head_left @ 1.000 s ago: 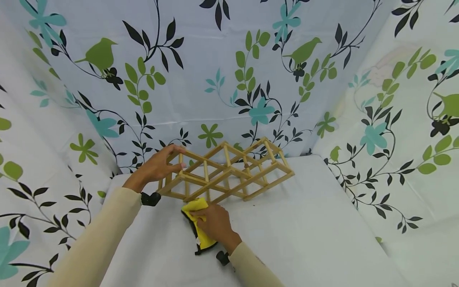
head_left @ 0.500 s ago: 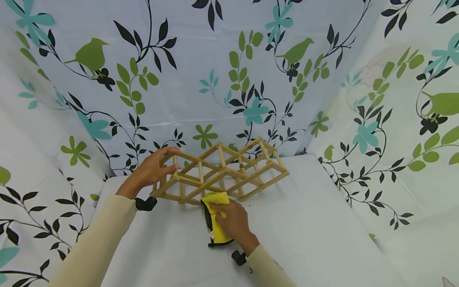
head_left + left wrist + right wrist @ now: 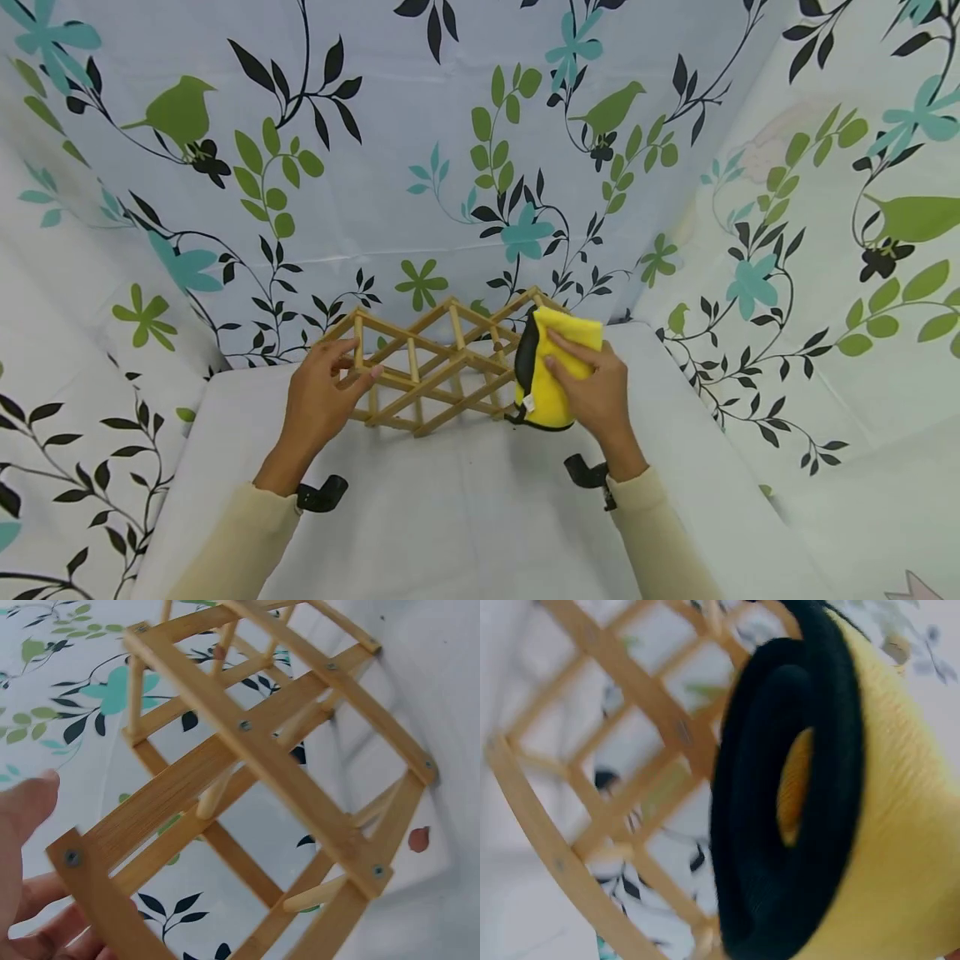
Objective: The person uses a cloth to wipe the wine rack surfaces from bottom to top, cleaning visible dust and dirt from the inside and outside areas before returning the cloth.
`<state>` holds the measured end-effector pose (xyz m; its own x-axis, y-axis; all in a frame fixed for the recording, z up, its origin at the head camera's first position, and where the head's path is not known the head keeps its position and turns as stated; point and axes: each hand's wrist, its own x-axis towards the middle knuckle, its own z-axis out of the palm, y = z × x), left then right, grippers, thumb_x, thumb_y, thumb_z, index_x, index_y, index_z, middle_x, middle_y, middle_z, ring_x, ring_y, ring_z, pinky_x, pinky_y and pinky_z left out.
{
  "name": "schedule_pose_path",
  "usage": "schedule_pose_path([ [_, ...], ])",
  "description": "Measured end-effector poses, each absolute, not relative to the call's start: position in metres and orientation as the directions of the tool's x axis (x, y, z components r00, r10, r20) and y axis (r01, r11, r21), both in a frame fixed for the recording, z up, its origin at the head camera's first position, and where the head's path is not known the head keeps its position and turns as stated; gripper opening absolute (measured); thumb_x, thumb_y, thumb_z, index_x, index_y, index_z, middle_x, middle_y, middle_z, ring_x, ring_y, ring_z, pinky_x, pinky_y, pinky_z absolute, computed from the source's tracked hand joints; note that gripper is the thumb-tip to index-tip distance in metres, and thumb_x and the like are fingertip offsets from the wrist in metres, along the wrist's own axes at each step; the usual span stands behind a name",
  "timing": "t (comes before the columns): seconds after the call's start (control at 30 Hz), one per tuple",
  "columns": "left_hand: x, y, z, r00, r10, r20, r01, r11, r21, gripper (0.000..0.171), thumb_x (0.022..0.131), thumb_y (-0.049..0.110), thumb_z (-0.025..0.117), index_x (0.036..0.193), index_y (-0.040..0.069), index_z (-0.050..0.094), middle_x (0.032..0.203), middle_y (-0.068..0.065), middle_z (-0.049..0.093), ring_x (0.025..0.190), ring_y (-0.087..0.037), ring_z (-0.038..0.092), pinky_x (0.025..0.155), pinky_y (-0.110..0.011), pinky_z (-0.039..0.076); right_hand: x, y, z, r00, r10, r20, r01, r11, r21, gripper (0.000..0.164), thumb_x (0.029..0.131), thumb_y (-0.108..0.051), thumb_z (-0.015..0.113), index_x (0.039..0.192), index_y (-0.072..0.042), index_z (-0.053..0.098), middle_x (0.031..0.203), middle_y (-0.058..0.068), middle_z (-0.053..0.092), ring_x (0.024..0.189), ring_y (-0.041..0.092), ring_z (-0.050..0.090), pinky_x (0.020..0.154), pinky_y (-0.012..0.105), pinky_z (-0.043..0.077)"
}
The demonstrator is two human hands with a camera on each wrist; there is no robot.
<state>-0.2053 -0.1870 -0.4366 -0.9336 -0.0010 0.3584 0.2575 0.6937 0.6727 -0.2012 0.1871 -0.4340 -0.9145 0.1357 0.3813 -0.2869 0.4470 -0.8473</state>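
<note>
A wooden lattice rack (image 3: pixel 462 357) of crossed slats and round dowels stands on the white-covered table. At its left end is my left hand (image 3: pixel 318 396), fingers around the corner; in the left wrist view the thumb (image 3: pixel 34 802) stands apart from the slat (image 3: pixel 244 739), with the other fingers partly behind the wood. My right hand (image 3: pixel 596 392) grips a folded yellow cloth (image 3: pixel 551 404) with black edging in front of the rack's right end, hiding part of it. The cloth (image 3: pixel 900 825) fills much of the right wrist view; whether it touches the wood I cannot tell.
A patterned curtain (image 3: pixel 360 200) with birds and leaves hangs behind the table (image 3: pixel 450 517) and along both sides. Black cameras (image 3: pixel 322 493) are strapped to both wrists. A small reddish-brown spot (image 3: pixel 418 839) shows on the white surface near the rack.
My right hand has carried the yellow cloth rightward and up, from the rack's lower front to its right end. The left hand has shifted lower at the left end, its grip loosened.
</note>
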Motion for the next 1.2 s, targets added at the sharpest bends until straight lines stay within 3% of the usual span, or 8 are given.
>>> schedule_pose_path([
  [0.07, -0.202, -0.181, -0.443, -0.910, -0.036, 0.414, 0.271, 0.704, 0.657, 0.063, 0.087, 0.030, 0.079, 0.140, 0.006, 0.056, 0.137, -0.015, 0.056, 0.105, -0.035, 0.068, 0.085, -0.052, 0.057, -0.216, 0.205, -0.433, -0.936, 0.151, 0.317, -0.228, 0.426, -0.876, 0.040, 0.085, -0.033, 0.080, 0.122, -0.044, 0.068, 0.128, 0.010, 0.063, 0.096, 0.026, 0.064, 0.075, 0.034, 0.061],
  [0.27, -0.199, -0.173, -0.455, -0.852, -0.117, 0.511, 0.273, 0.733, 0.623, 0.063, 0.080, 0.019, 0.085, 0.136, 0.004, 0.060, 0.129, -0.013, 0.064, 0.092, -0.034, 0.070, 0.076, -0.049, 0.057, -0.234, 0.225, -0.433, -0.990, 0.085, 0.115, -0.076, 0.369, -0.926, 0.043, 0.088, -0.032, 0.078, 0.127, -0.044, 0.065, 0.141, 0.004, 0.058, 0.107, 0.026, 0.061, 0.084, 0.033, 0.057],
  [0.43, -0.198, -0.179, -0.459, -0.826, -0.108, 0.553, 0.312, 0.730, 0.608, 0.059, 0.080, 0.015, 0.085, 0.133, 0.002, 0.063, 0.127, -0.016, 0.066, 0.099, -0.035, 0.070, 0.078, -0.050, 0.058, -0.220, 0.226, -0.434, -0.995, 0.037, 0.097, -0.077, 0.361, -0.929, 0.042, 0.087, -0.031, 0.079, 0.125, -0.043, 0.067, 0.132, 0.007, 0.061, 0.103, 0.028, 0.063, 0.082, 0.036, 0.060],
  [0.67, -0.194, -0.188, -0.458, -0.838, -0.083, 0.540, 0.335, 0.702, 0.628, 0.059, 0.080, 0.010, 0.084, 0.135, 0.005, 0.062, 0.132, -0.018, 0.063, 0.105, -0.038, 0.069, 0.080, -0.050, 0.059, -0.201, 0.247, -0.427, -0.994, -0.061, 0.087, -0.102, 0.299, -0.949, 0.044, 0.088, -0.024, 0.078, 0.131, -0.026, 0.067, 0.133, 0.012, 0.062, 0.092, 0.025, 0.068, 0.076, 0.032, 0.061],
  [0.77, -0.193, -0.188, -0.459, -0.850, -0.090, 0.520, 0.320, 0.697, 0.642, 0.060, 0.082, 0.010, 0.083, 0.137, 0.006, 0.060, 0.136, -0.018, 0.061, 0.114, -0.039, 0.065, 0.085, -0.050, 0.058, -0.204, 0.266, -0.431, -0.997, -0.074, 0.024, -0.050, 0.364, -0.930, 0.041, 0.091, -0.019, 0.074, 0.131, -0.020, 0.067, 0.131, 0.017, 0.062, 0.083, 0.023, 0.069, 0.070, 0.032, 0.061],
  [0.9, -0.193, -0.187, -0.460, -0.854, -0.095, 0.511, 0.308, 0.701, 0.644, 0.061, 0.082, 0.011, 0.082, 0.138, 0.007, 0.060, 0.137, -0.019, 0.060, 0.122, -0.041, 0.060, 0.091, -0.052, 0.055, -0.209, 0.297, -0.445, -0.989, -0.106, -0.102, 0.020, 0.591, -0.806, 0.038, 0.091, -0.013, 0.069, 0.129, -0.015, 0.069, 0.128, 0.025, 0.061, 0.071, 0.019, 0.063, 0.062, 0.030, 0.058],
  [1.03, -0.193, -0.187, -0.460, -0.842, -0.093, 0.531, 0.324, 0.699, 0.637, 0.060, 0.081, 0.010, 0.083, 0.137, 0.006, 0.060, 0.136, -0.019, 0.061, 0.120, -0.041, 0.062, 0.090, -0.052, 0.055, -0.209, 0.314, -0.443, -0.991, -0.116, -0.062, -0.039, 0.703, -0.710, 0.035, 0.091, -0.009, 0.069, 0.125, -0.017, 0.071, 0.123, 0.025, 0.062, 0.058, 0.019, 0.057, 0.053, 0.030, 0.054],
  [1.2, -0.196, -0.187, -0.462, -0.831, -0.091, 0.548, 0.347, 0.685, 0.640, 0.061, 0.080, 0.008, 0.083, 0.136, 0.005, 0.060, 0.136, -0.017, 0.061, 0.120, -0.039, 0.063, 0.086, -0.043, 0.056, -0.216, 0.304, -0.432, -0.971, -0.238, 0.032, -0.151, 0.502, -0.852, 0.037, 0.095, -0.018, 0.068, 0.132, -0.018, 0.066, 0.114, 0.024, 0.066, 0.058, 0.029, 0.067, 0.056, 0.037, 0.060],
])
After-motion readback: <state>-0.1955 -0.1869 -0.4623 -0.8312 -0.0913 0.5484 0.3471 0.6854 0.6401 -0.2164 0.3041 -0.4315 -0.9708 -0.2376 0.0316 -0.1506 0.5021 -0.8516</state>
